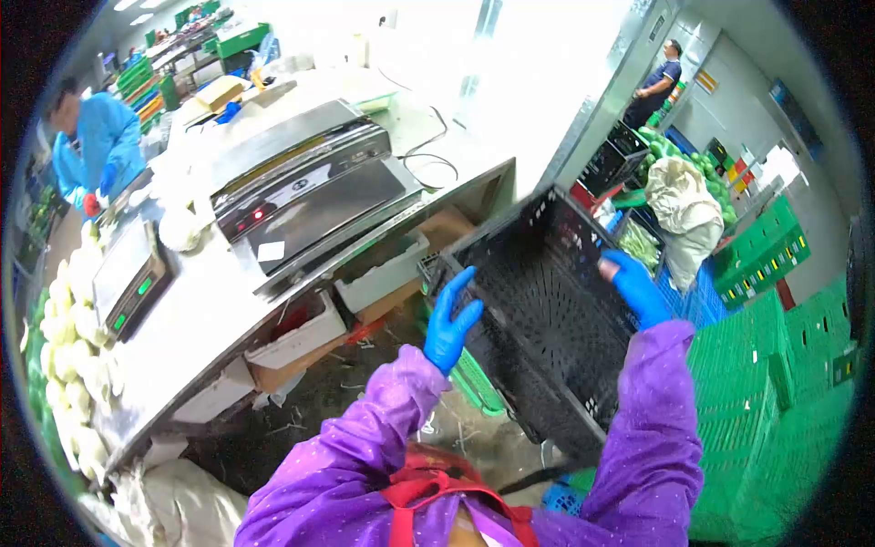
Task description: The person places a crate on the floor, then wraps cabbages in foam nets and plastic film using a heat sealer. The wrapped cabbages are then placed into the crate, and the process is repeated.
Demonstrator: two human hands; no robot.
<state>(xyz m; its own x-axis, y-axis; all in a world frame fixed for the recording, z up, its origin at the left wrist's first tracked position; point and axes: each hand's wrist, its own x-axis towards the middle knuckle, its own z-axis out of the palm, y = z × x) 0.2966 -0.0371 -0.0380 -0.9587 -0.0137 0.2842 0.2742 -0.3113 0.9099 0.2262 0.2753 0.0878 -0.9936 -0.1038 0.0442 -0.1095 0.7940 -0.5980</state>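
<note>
A black plastic crate (pixel 538 301) with slotted walls sits tilted in front of me, its inside bare. My left hand (pixel 449 321) in a blue glove is at the crate's left side, fingers stretched and thumb apart; whether it touches the rim is hard to tell. At the opposite side, my right hand (pixel 640 290), also blue-gloved, has its fingers bent over the right rim. A bare fingertip seems to show through that glove. Below the crate, part of a green crate (pixel 476 381) is visible.
To the left, a white worktable (pixel 205 314) carries a wrapping machine (pixel 310 182), a scale (pixel 132 283) and pale vegetables (pixel 73 365). Green crates (pixel 738 392) are stacked at right, near a cloth sack (pixel 684 205). A person in blue (pixel 105 137) works far left; another person (pixel 658 87) stands beyond the doorway.
</note>
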